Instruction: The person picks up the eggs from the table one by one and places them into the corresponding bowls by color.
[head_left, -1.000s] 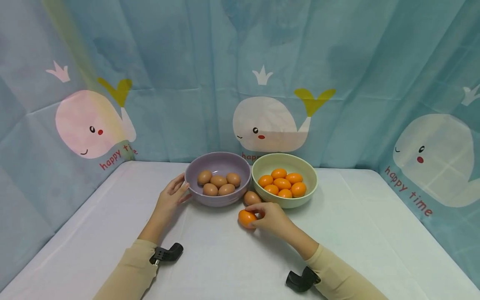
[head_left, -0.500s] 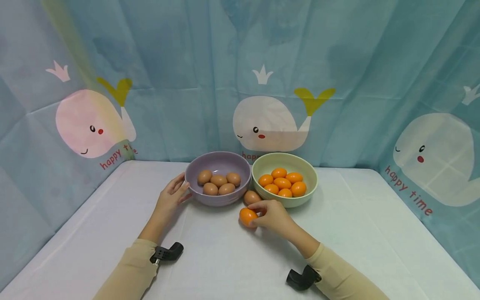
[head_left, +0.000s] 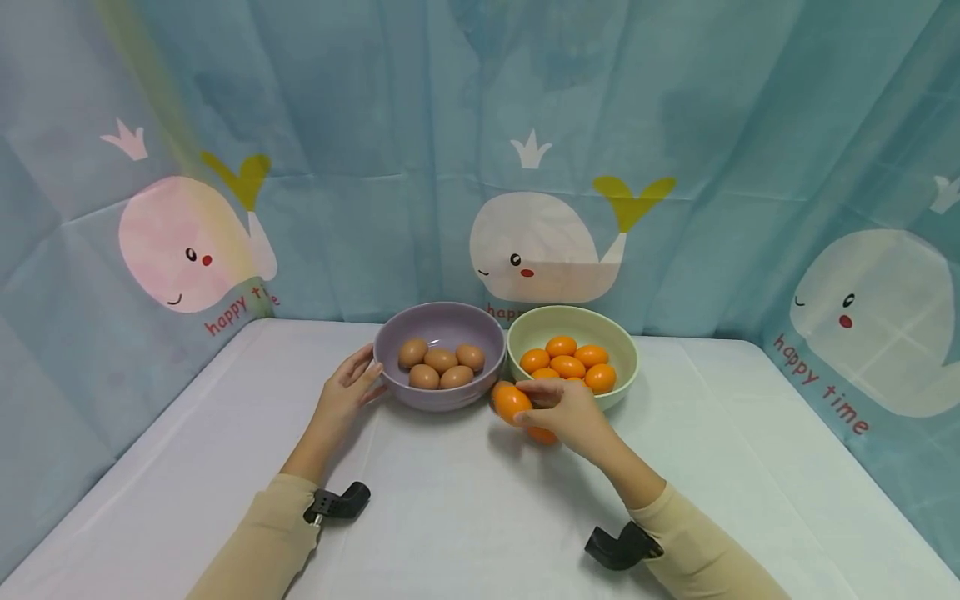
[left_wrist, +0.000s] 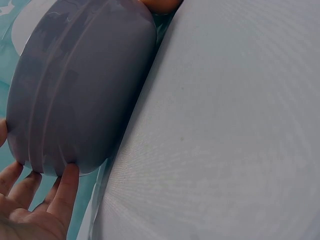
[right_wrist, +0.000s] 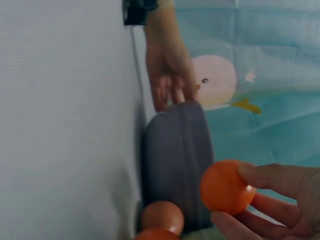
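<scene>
My right hand [head_left: 572,417] pinches a glossy orange egg-shaped object [head_left: 512,403] between thumb and fingers, raised off the table beside the bowls. Another orange object [head_left: 542,437] lies on the table below that hand, partly hidden. A brown egg [right_wrist: 162,218] sits by the purple bowl [head_left: 438,400] in the right wrist view; in the head view it is mostly covered. My left hand [head_left: 347,392] rests with fairly straight fingers against the purple bowl's left side. Several brown eggs [head_left: 440,360] lie in that bowl.
A pale green bowl [head_left: 626,371] stands to the right of the purple one, with several orange egg-shaped objects [head_left: 567,367] inside. Both bowls are at the back of a white-covered table [head_left: 450,517]. A blue curtain [head_left: 360,250] with whale prints hangs behind and at the sides.
My right hand has lifted the orange object off the table and moved it up toward the gap between the bowls, uncovering another orange one. The left hand has stayed on the bowl.
</scene>
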